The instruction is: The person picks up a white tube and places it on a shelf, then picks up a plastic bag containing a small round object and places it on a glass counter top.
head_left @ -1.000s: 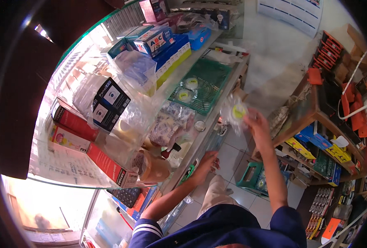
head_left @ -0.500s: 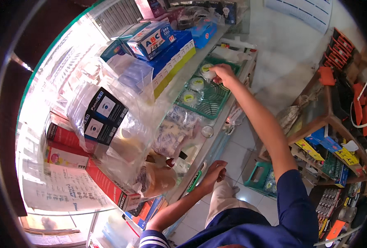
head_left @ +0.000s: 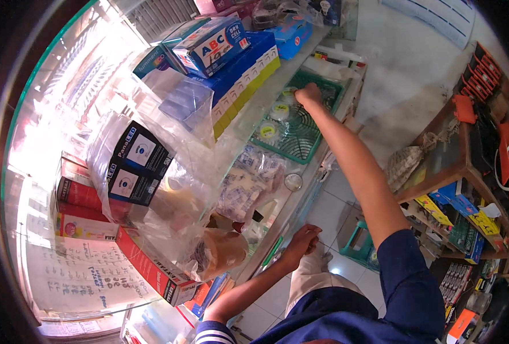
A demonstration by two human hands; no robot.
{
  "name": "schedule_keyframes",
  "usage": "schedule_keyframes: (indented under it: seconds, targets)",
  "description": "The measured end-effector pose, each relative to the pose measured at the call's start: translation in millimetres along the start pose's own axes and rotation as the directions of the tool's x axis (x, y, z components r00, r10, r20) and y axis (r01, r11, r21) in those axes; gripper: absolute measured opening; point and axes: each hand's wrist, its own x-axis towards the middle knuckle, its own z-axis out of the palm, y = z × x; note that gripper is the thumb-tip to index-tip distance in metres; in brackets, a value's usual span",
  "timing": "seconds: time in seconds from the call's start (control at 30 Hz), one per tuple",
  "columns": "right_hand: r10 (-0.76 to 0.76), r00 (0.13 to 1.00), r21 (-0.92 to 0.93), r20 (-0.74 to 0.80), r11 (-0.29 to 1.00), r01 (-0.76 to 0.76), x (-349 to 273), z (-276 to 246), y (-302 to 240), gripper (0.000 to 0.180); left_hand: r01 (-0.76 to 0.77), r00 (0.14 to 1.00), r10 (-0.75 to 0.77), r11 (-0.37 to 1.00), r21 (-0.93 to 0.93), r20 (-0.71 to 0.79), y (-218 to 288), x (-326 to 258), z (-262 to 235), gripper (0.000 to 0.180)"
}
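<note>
My right hand point(head_left: 309, 94) reaches into the far end of a green plastic basket point(head_left: 304, 156), its fingers bent down and mostly hidden beneath it. It touches the side of a round clear container point(head_left: 289, 93) with a yellow-green label. Two similar containers, one in the middle point(head_left: 280, 110) and one nearer me point(head_left: 267, 130), line the basket's left side. My left hand point(head_left: 302, 243) hangs in the air beside the counter's edge, above the floor. Its fingers are loosely bent and apart, holding nothing.
The glass counter carries a battery box point(head_left: 211, 46), plastic-wrapped black packages point(head_left: 140, 163), a red box point(head_left: 151, 266) and a bag of small packets point(head_left: 249, 186). A round clear disc point(head_left: 293, 182) lies near its edge. Right of me stand a wooden shelf point(head_left: 464, 166) and a green floor basket point(head_left: 355, 243).
The view has shifted slightly. My right hand has drawn its fingers in and down beside the far container. The fingers of my left hand have loosened a little.
</note>
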Motion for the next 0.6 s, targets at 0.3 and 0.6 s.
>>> schedule_keyframes:
  seconds: [0.3, 0.6]
  targets:
    - [-0.248, 0.968, -0.517, 0.031, 0.825, 0.228, -31.9, -36.7, -6.5, 0.06, -0.031, 0.995, 0.03, 1.0, 0.005, 0.096, -0.9, 7.5, 5.8, 0.026]
    - [-0.528, 0.849, -0.57, -0.027, 0.706, 0.421, -25.6, -34.0, 10.9, 0.048, -0.02, 0.996, 0.017, 0.999, 0.026, 0.087, -2.4, 11.5, 6.0, 0.025]
